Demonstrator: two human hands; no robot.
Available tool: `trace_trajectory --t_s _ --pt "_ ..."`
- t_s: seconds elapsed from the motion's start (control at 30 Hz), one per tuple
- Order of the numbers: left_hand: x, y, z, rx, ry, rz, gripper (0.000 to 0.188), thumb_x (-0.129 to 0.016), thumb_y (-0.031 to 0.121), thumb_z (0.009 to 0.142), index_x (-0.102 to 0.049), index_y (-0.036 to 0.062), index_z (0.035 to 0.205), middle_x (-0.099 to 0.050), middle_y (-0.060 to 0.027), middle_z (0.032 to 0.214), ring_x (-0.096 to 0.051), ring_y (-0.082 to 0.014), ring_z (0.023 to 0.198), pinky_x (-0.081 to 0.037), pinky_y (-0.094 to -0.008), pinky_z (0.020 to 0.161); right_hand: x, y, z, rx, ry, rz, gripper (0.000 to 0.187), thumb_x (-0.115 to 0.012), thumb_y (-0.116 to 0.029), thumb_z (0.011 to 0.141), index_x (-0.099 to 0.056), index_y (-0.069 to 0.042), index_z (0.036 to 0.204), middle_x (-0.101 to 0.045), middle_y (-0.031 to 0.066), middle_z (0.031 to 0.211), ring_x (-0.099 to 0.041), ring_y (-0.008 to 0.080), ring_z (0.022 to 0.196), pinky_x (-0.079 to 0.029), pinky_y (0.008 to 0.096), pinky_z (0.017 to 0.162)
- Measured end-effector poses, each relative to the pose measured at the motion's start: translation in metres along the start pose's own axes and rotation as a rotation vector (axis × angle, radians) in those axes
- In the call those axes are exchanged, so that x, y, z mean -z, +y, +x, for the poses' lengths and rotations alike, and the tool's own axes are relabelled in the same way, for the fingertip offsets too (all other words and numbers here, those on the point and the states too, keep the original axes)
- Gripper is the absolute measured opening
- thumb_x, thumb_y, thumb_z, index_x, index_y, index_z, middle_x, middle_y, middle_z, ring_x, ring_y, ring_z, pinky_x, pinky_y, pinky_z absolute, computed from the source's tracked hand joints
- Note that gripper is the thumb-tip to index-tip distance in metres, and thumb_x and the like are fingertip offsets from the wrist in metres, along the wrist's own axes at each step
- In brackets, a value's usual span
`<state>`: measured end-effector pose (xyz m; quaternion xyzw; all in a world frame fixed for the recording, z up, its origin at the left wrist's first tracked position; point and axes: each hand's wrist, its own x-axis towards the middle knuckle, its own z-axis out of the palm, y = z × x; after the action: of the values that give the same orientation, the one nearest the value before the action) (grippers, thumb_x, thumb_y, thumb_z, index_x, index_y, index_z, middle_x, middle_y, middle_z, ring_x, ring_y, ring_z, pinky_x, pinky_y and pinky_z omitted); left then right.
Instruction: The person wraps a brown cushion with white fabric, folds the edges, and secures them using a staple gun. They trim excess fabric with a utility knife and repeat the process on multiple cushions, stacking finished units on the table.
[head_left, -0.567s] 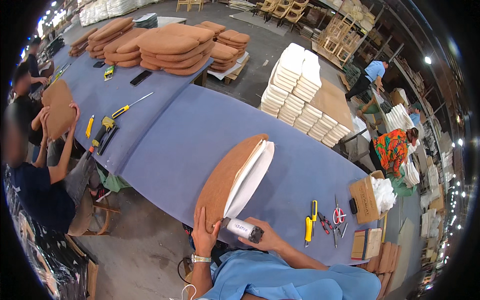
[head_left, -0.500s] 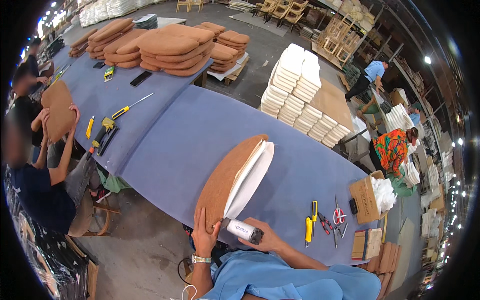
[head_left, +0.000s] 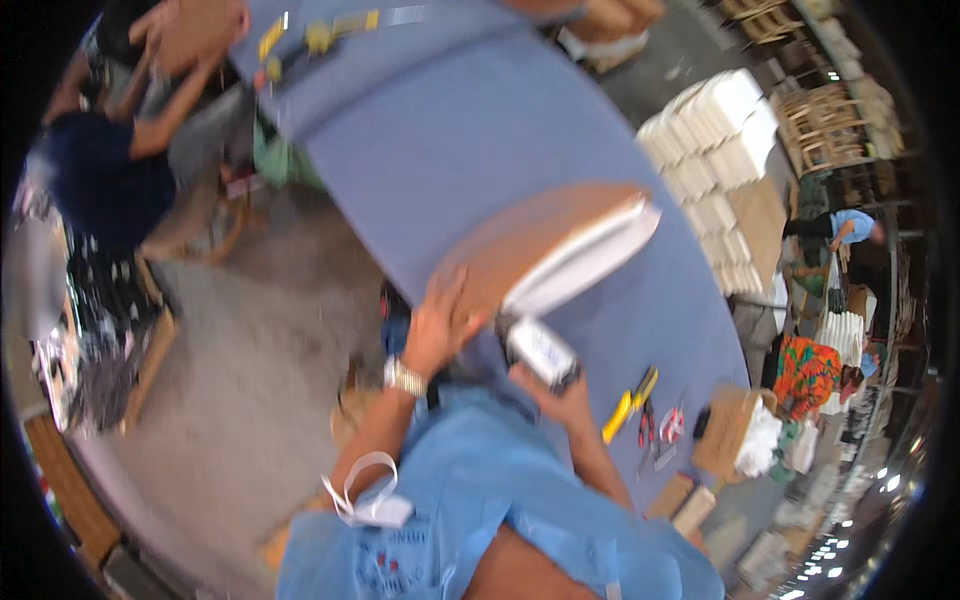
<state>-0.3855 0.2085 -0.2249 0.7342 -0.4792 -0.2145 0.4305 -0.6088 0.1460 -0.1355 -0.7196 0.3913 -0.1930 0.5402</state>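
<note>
A blue counter (head_left: pixel 430 165) bears a brown cushion (head_left: pixel 535 232), tilted, its pale underside facing right. The left hand (head_left: pixel 440 328) lies on the cushion's near end; how firm its grip is, I cannot tell. The right hand (head_left: pixel 562 398) is wrapped around a white tool (head_left: pixel 543 350), nose just beside that end. Red-handled pliers (head_left: pixel 646 427) lie farther right.

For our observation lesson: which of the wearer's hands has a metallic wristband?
The left hand, touching the brown pad, has the wristband; the right hand, gripping the white-bodied tool, has a bare wrist.
</note>
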Motion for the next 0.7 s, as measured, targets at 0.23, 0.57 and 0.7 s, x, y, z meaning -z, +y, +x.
trace_trajectory --t_s 0.23,0.57,0.7 --pt "-0.002 0.002 -0.006 0.04 0.046 -0.006 0.083 -0.087 0.039 0.079 -0.053 0.0117 0.149 -0.054 -0.018 0.151 -0.05 -0.0439 0.14 -0.055 -0.0507 0.103 -0.011 -0.017 0.012 -0.194 0.014 -0.031 0.031 -0.081 -0.014 0.087 -0.068 0.0 0.11 -0.073 0.0086 0.092 -0.067 0.0129 0.083 -0.054 0.0298 0.074" --pt "0.001 -0.001 -0.005 0.034 -0.02 -0.005 0.101 -0.091 0.02 0.067 -0.044 0.0173 0.157 -0.046 -0.0155 0.159 -0.045 -0.0445 0.143 -0.054 -0.0483 0.107 -0.013 -0.021 0.03 -0.003 -0.086 -0.138 0.033 -0.08 -0.015 0.084 -0.067 -0.001 0.111 -0.074 0.0143 0.093 -0.074 0.0264 0.083 -0.056 0.0356 0.076" --pt "-0.002 -0.004 -0.005 0.031 -0.012 -0.017 0.106 -0.093 0.016 0.064 -0.043 0.0181 0.157 -0.045 -0.0156 0.159 -0.044 -0.0449 0.144 -0.052 -0.049 0.109 -0.011 -0.024 0.031 -0.022 -0.128 -0.153 0.034 -0.079 -0.014 0.083 -0.066 -0.002 0.112 -0.073 0.0155 0.092 -0.074 0.0297 0.083 -0.056 0.0367 0.076"
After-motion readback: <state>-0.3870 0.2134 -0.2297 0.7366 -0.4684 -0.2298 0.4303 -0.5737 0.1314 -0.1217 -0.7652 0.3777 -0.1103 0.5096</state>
